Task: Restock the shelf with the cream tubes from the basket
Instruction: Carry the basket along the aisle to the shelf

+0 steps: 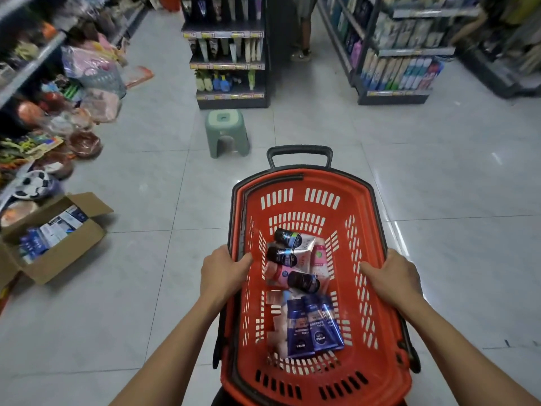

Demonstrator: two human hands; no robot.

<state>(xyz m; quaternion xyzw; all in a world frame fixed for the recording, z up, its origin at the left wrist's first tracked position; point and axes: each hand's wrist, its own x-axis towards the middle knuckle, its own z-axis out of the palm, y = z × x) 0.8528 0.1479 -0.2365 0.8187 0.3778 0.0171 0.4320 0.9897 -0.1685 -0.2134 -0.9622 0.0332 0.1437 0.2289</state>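
I am holding the red slotted plastic shopping basket (377, 218) by its two long rims: my left hand (224, 272) is curling its grip over the left rim, fingers hooked inside, and my right hand (390, 276) is doing the same on the right rim. Neither hand is holding a tube.

The cream tubes are all lying loose on the basket floor: three dark blue tubes (314, 328) nearest me, side by side, and beyond them a jumble of pink and white tubes with black caps (292, 259). Judging by that, I am only beginning; nothing looks shelved, and every tube is waiting to be carried over and placed.

Ahead, a dark metal shelf of hanging and standing tubes (227, 51) is standing at the aisle's end, well apart from me. A pale green plastic stool (227, 133) is sitting on the grey tiled floor between basket and shelf, right in my path. An open cardboard box (55, 238) of blue packets is lying to my left, and someone's legs (304, 30) are showing beyond the shelf.
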